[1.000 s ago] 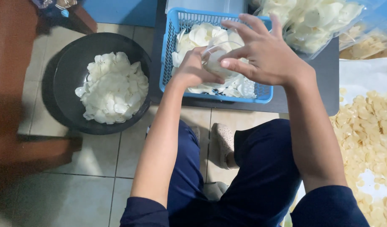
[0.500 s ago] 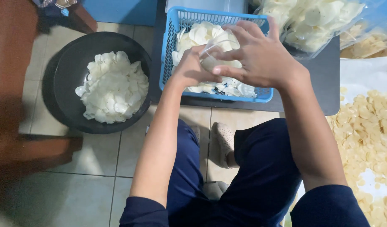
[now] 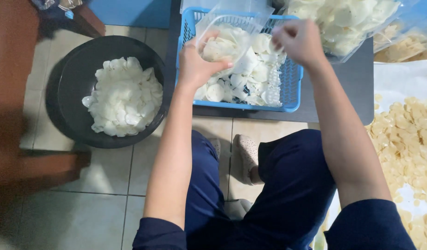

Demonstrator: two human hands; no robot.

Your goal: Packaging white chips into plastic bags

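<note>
At the left of the frame a black tub [image 3: 67, 88] of white chips [image 3: 123, 97] sits on the tiled floor. Up in the centre, the left hand [image 3: 197, 65] wraps its fingers around a clear plastic bag [image 3: 222, 37] of chips, above the blue basket [image 3: 291, 88]. To the right, the right hand [image 3: 300, 41] is curled, seemingly pinching the bag's top edge. Yellowish chips [image 3: 408, 139] fill the right edge.

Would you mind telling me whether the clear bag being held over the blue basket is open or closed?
Open. The clear bag has its mouth spread between the left hand and right hand, with white chips inside it.
</note>
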